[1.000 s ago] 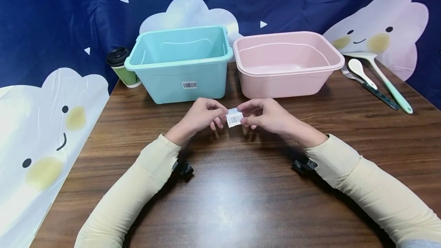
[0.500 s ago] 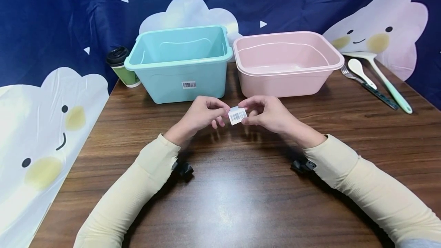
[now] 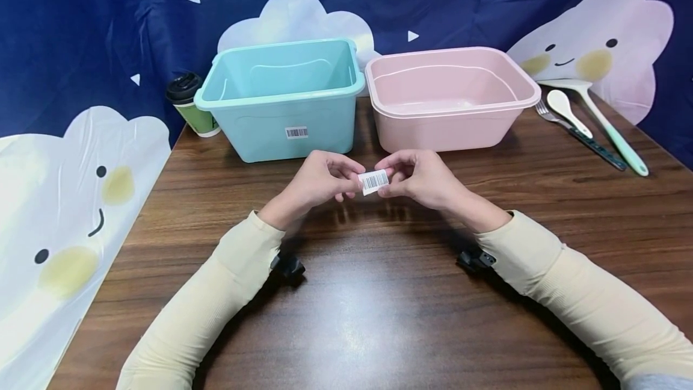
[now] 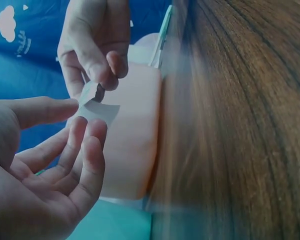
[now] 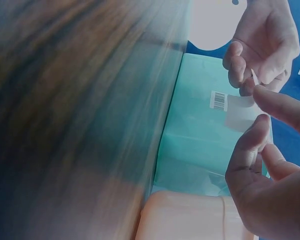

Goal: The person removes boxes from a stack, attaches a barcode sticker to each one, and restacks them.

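Note:
Between both hands, a small white barcode label (image 3: 373,182) is held up over the table, its printed face toward the head camera. The left hand (image 3: 319,182) pinches its left edge with thumb and forefinger. At the opposite edge, the right hand (image 3: 425,182) pinches it between thumb and fingers. In the left wrist view the label (image 4: 105,113) looks bent, with one part standing up at the right hand's fingertips and a flat flap below. The right wrist view shows the label's (image 5: 240,114) plain pale back.
Behind the hands stand a light blue bin (image 3: 271,131) with a barcode sticker (image 3: 296,132) and a pink bin (image 3: 441,131). A green cup with a black lid (image 3: 197,116) is at left. A fork (image 3: 582,137), white spoon (image 3: 563,107) and green-handled utensil (image 3: 617,137) lie right.
The label has shifted slightly right, and its bluish upper strip no longer shows in the head view. The left fingers have moved a little inward; the arms and bins stay put.

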A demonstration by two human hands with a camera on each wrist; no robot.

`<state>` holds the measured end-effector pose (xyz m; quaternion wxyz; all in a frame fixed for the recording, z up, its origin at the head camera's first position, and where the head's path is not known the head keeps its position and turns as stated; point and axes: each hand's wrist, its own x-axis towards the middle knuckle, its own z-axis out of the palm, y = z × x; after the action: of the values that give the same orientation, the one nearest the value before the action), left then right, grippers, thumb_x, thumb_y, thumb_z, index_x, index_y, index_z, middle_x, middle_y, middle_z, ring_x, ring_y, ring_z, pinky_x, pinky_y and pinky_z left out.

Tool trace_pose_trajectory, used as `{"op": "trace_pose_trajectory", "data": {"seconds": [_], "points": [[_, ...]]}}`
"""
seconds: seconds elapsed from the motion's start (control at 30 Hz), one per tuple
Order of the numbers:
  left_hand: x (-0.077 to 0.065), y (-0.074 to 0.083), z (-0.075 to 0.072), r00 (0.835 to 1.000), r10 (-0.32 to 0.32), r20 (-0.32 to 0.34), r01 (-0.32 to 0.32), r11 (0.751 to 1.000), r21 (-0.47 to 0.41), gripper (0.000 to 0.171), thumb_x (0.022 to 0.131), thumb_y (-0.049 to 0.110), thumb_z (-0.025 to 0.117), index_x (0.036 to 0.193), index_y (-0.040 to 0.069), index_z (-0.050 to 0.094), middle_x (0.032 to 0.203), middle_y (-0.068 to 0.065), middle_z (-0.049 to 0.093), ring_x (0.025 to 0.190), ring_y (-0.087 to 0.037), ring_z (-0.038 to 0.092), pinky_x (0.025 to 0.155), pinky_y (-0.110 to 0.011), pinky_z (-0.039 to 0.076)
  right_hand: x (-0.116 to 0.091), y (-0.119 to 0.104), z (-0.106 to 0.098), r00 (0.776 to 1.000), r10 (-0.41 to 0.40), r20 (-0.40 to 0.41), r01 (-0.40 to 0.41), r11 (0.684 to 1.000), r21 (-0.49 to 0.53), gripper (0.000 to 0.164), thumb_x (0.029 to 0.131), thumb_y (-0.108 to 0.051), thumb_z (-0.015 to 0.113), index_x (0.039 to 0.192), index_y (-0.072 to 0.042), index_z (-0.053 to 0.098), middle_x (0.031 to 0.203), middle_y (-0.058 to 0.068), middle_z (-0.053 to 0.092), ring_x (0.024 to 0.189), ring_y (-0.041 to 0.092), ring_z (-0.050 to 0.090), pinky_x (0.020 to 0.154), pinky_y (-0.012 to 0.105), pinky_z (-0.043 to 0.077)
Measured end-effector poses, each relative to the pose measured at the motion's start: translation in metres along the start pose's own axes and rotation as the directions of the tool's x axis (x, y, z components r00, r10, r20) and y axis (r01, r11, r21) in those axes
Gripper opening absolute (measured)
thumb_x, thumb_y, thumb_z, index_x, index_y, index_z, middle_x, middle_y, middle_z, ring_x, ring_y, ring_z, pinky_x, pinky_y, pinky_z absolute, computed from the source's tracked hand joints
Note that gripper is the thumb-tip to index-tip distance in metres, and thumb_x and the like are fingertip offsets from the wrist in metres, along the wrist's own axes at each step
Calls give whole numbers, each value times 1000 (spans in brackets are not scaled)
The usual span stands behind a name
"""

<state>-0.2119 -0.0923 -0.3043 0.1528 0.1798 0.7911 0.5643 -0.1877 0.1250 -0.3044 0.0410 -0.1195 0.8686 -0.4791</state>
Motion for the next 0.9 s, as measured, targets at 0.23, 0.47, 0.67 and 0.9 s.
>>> {"op": "trace_pose_trajectory", "data": {"seconds": [0.23,0.47,0.67,0.9], "points": [[1,2,4,1000,19,-13,-18,998,62,24,78,-5,79,101,-5,74,74,-5,66,61,-13,60,53,-31,53,0,1,0,999,-33,-21,33,999,-12,28,75,-3,86,100,1,74,81,4,68,71,10,58,62,17,48],[0,2,7,997,73,-19,-71,994,86,15,81,-6,76,96,-5,74,72,-4,64,58,-12,59,54,-33,53,-1,1,0,998,-52,-21,52,998,-23,19,80,-8,84,93,1,74,75,-2,62,68,8,53,58,18,44],[-1,3,6,996,87,-19,-85,991,101,10,85,-1,75,95,-3,75,71,-4,64,59,-13,62,55,-33,54,-1,1,1,997,-69,-22,69,998,-10,14,84,-10,81,90,0,73,72,-3,60,60,7,52,54,20,44],[-3,3,5,992,122,-29,-119,989,87,9,88,3,73,95,-3,74,69,-3,63,57,-12,58,52,-28,52,0,3,2,995,-100,-21,100,995,31,13,87,-10,79,88,1,73,68,-4,61,56,11,56,53,22,47]]}}
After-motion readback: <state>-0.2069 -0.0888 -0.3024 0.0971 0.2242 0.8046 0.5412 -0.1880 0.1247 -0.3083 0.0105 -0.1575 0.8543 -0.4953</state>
